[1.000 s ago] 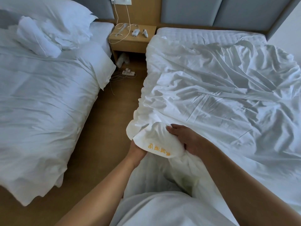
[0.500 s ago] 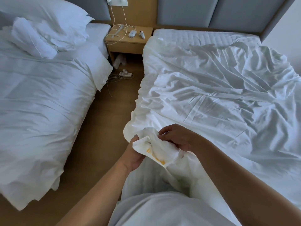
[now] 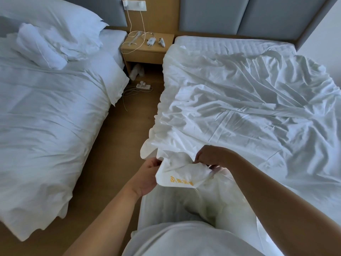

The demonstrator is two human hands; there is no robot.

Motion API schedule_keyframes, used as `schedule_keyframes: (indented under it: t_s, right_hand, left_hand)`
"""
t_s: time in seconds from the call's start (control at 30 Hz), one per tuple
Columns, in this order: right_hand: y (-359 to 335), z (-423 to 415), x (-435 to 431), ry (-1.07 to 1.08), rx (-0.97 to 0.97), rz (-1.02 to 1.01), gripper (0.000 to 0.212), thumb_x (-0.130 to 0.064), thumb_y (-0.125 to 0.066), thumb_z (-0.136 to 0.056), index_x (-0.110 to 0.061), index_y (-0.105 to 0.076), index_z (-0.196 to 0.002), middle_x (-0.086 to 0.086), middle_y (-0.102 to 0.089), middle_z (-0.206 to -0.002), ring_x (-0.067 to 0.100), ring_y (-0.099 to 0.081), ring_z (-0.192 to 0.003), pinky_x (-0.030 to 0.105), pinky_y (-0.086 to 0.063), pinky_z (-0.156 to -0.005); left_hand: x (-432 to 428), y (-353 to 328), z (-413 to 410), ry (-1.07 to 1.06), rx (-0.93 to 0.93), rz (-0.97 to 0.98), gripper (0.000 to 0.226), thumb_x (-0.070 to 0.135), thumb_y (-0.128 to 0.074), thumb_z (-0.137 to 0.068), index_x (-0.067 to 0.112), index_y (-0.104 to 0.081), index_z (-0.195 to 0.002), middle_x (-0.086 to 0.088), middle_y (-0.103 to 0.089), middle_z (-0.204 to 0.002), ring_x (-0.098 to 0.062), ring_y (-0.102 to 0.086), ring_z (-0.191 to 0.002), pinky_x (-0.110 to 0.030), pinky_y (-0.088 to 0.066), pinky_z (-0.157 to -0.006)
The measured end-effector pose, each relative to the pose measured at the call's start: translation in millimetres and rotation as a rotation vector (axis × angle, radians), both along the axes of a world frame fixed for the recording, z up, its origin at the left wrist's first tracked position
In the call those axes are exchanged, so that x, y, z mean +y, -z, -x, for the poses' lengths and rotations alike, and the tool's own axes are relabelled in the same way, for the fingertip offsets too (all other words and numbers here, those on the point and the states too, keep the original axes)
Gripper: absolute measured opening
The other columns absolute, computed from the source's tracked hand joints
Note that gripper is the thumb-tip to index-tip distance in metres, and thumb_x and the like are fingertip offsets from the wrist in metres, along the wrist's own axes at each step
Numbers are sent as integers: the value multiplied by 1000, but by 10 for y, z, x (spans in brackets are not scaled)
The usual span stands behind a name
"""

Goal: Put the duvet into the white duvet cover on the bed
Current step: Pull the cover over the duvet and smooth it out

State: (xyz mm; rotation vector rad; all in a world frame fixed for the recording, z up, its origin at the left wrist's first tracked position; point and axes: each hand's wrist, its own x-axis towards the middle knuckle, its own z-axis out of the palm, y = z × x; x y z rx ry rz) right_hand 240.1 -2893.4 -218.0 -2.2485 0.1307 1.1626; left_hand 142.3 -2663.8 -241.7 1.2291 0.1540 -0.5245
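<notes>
The left hand (image 3: 147,174) grips the outer edge of a corner flap of white cotton with yellow embroidered lettering (image 3: 181,179), its fingers tucked behind the cloth. The right hand (image 3: 210,156) pinches the same flap's upper inner edge with curled fingers. This flap is the near left corner of the crumpled white duvet cover (image 3: 249,117), which lies spread over the right-hand bed (image 3: 221,46), its long axis running away from both hands toward the grey padded headboard (image 3: 258,15). The left hand sits on the aisle side and the right over the bed, so any opening should lie between and below them. I cannot tell the duvet apart from the pale folds beneath the flap. Half a second ago the flap was bunched and its lettering mostly hidden; now the hands are wider apart and it is drawn flat.
</notes>
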Motion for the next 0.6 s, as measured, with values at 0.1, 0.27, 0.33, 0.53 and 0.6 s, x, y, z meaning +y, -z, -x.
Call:
schedule_keyframes:
  t_s: [0.1,0.27,0.33,0.53,0.6]
  right_hand:
    - [-45,-89,115,198,31,-275,30,-43,-70,-91,-13,-76,-96,3,-72,-88,21,-68,-83,31,-54,-72]
    - [-22,-12,369,-37,12,-272,18,-21,-61,-96,-10,-76,-97,5,-71,-86,20,-67,-78,31,-56,-70]
    - [-10,27,397,-47,33,-323,18,-17,-58,-98,-15,-75,-91,1,-69,-81,16,-65,-73,26,-53,-64]
    - [143,130,416,-62,173,-430,16,-30,-65,-96,-20,-64,-84,-1,-51,-67,13,-42,-53,28,-32,-49]
    - [184,123,403,102,98,-436,25,-39,-66,-95,-23,-63,-77,-2,-55,-68,14,-48,-56,28,-40,-53]
  left_hand:
    - [-12,11,-47,22,-58,-85,24,10,-64,-98,24,-74,-114,-10,-74,-113,-29,-71,-105,-32,-59,-81]
    - [12,100,-157,-121,-67,-179,27,12,-61,-93,17,-70,-118,-11,-74,-111,-26,-71,-97,-33,-58,-80]
    - [20,169,-218,-211,-18,-298,18,13,-54,-99,12,-69,-107,-12,-71,-93,-23,-62,-74,-31,-50,-63]
    - [-120,196,-284,-377,-36,-845,31,31,-61,-99,4,-65,-84,0,-66,-76,-20,-59,-72,-31,-47,-63]
    - [-192,186,-138,-546,81,-741,43,39,-57,-101,0,-64,-85,-4,-65,-75,-23,-61,-72,-33,-51,-61]
